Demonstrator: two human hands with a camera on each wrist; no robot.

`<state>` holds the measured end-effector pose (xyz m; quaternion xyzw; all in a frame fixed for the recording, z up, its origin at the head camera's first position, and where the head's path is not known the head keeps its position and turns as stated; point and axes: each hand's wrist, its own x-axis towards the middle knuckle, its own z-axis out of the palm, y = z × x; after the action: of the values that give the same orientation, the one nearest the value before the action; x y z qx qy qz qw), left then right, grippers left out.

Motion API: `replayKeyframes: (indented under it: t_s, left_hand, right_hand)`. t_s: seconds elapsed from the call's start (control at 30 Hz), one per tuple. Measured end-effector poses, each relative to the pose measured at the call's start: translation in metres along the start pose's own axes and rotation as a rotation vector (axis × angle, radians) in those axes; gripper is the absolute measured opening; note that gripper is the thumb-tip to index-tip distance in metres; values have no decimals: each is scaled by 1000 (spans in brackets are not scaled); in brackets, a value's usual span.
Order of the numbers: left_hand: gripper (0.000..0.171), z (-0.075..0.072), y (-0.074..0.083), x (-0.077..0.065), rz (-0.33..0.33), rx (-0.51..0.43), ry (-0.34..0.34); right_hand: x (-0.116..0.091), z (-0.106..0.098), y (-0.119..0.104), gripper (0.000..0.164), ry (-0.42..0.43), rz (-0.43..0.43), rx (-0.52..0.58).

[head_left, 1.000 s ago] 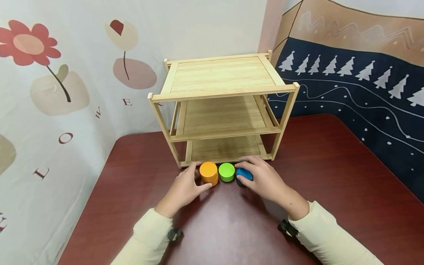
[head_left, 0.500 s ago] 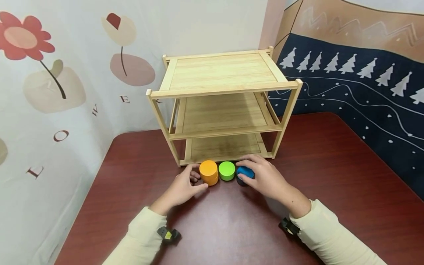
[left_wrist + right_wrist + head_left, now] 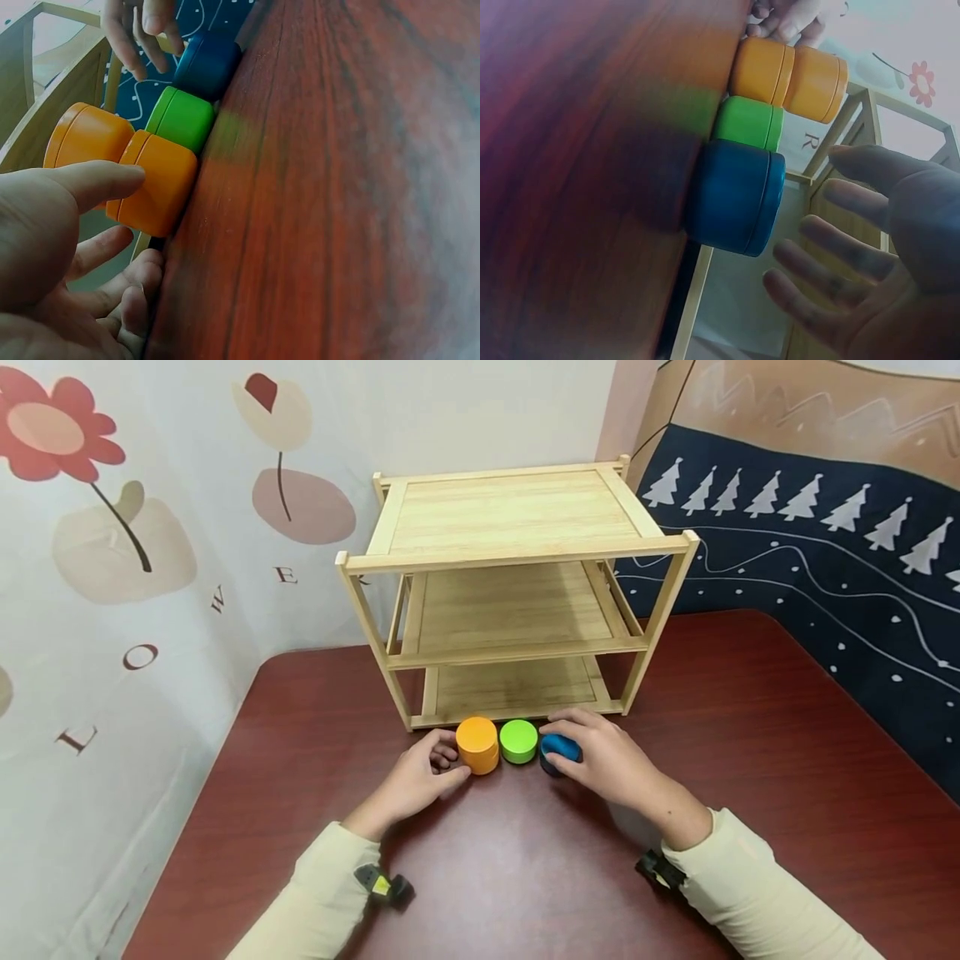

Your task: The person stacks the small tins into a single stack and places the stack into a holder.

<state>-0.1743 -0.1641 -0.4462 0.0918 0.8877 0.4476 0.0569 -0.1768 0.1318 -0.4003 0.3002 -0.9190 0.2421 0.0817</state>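
Two round orange tins (image 3: 477,745) with lids stand stacked one on the other on the table, at the foot of the wooden rack. Right of them sits a single green tin (image 3: 518,742), and then a blue tin (image 3: 561,750). My left hand (image 3: 417,774) is just left of the orange stack, thumb tip close by the lower tin and the other fingers loosely bent. Above the blue tin hovers my right hand (image 3: 611,762), partly covering it in the head view. The right wrist view shows a gap between its spread fingers (image 3: 840,259) and the blue tin's lid.
A three-tier wooden rack (image 3: 517,560) stands right behind the tins. The dark red tabletop (image 3: 510,868) spreads in front. Printed cloth hangings (image 3: 180,527) enclose the back and sides. Each wrist wears a small black strap device (image 3: 384,883).
My left hand has drawn back a little to the left from the orange stack, its fingers coming into view. The right hand stays over the blue tin. The head view has shifted slightly.
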Motion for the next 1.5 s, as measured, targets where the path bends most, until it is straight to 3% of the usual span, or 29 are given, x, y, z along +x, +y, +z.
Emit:
replayKeyframes:
  t_s: [0.23,0.57,0.83,1.5]
  left_hand:
    - [47,-2,1,0,-4,7,-5]
    - [42,-2,2,1,17,-6,-19]
    - [47,-3,2,2,55,44,-25]
    - [50,0,1,1,58,85,-36]
  right_hand:
    - [2,2,2,35,-52,-42,-9]
    - [1,2,6,35,-94,-24,-35]
    - [1,1,6,34,-163,-22,-62]
    - [-1,2,6,34,-162,-38,-104]
